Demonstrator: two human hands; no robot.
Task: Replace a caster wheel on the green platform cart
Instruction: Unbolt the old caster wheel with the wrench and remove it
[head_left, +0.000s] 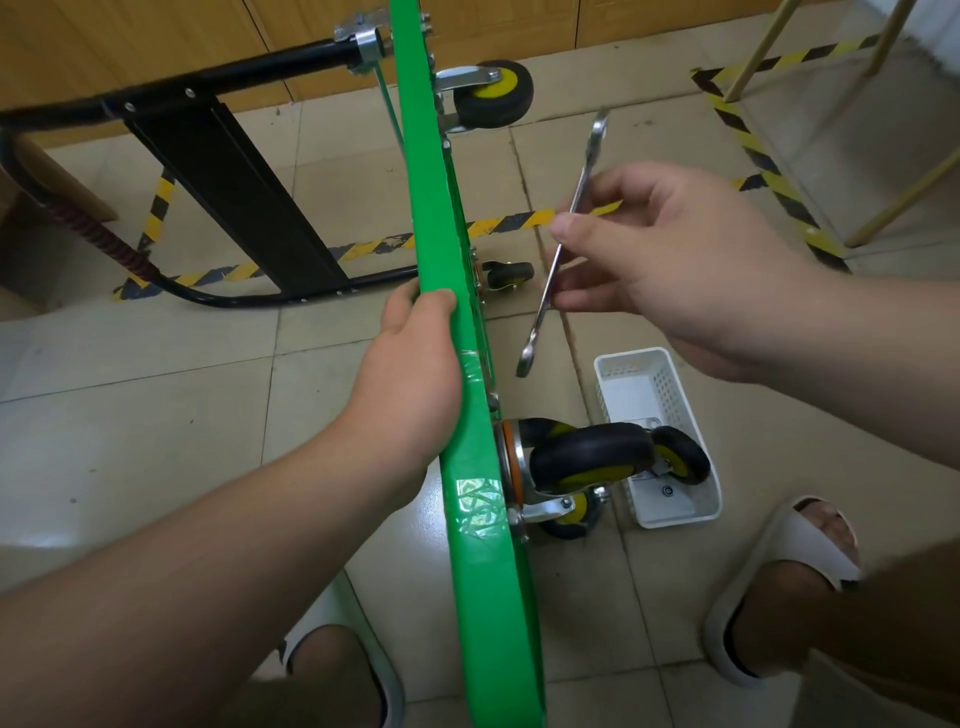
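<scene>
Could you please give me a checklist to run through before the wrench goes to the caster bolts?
1. The green platform cart stands on edge, left hand gripping its upper edge: ok.
2. The silver metal wrench is pinched in the right hand: ok.
3. Wrench seated on a bolt: not ok, held in air beside the cart.
4. A loose black-and-yellow caster wheel lies in the white perforated plastic basket: ok.
5. Bolts of the nearest mounted caster loosened: cannot tell.

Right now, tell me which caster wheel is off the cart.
The caster lying in the white basket; the others are all mounted on the green cart.
</scene>
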